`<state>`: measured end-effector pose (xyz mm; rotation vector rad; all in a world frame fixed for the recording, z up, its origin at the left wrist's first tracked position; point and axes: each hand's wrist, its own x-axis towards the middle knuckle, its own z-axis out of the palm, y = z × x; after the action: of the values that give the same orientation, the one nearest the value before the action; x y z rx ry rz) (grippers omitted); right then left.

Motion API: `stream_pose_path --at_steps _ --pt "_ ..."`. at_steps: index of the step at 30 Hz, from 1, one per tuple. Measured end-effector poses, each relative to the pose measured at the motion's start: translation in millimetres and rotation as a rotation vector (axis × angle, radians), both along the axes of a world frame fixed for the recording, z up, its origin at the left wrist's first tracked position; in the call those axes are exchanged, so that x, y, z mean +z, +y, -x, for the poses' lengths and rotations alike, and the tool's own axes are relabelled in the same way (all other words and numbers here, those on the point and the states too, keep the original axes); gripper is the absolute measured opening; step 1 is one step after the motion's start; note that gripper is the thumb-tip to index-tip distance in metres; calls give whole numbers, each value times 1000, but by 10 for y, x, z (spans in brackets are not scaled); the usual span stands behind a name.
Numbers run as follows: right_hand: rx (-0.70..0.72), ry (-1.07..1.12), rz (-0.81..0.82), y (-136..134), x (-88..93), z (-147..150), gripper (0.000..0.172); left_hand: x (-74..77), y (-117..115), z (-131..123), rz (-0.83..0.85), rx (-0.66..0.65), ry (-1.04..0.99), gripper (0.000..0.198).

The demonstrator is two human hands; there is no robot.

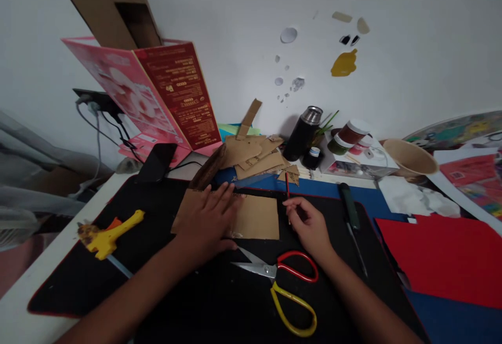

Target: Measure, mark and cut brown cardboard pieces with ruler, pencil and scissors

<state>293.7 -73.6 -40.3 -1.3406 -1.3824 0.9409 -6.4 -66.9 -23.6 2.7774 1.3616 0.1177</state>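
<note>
My left hand (209,221) lies flat with spread fingers on a rectangular piece of brown cardboard (259,217), covering its left half. Just beyond the cardboard's right edge, my right hand (309,226) pinches a thin red pencil (287,183), which stands nearly upright. Scissors (270,271) with one red and one yellow handle rest on the black mat (196,302), blades parted, nearer to me than the cardboard. To the left of my left arm is a yellow glue gun (113,235).
Cardboard scraps (254,156) pile up behind the mat, beside a black thermos (303,135). A green-handled tool (350,205) lies right of my right hand, with red paper (447,260) farther right. A phone (157,162) and a pink box (157,93) occupy the back left.
</note>
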Motion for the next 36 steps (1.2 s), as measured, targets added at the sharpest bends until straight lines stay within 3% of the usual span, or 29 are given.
stream_pose_path --at_steps 4,18,28,36 --pt "-30 39 -5 -2 -28 9 18 -87 126 52 109 -27 17 113" --pt "-46 15 -32 -30 -84 -11 16 -141 261 8 134 0 -85 100" --pt "-69 10 -38 -35 -94 -7 17 -222 244 -337 181 -38 -52 100" --pt "-33 -17 -15 -60 -61 0 17 -281 87 -100 174 -70 -61 104"
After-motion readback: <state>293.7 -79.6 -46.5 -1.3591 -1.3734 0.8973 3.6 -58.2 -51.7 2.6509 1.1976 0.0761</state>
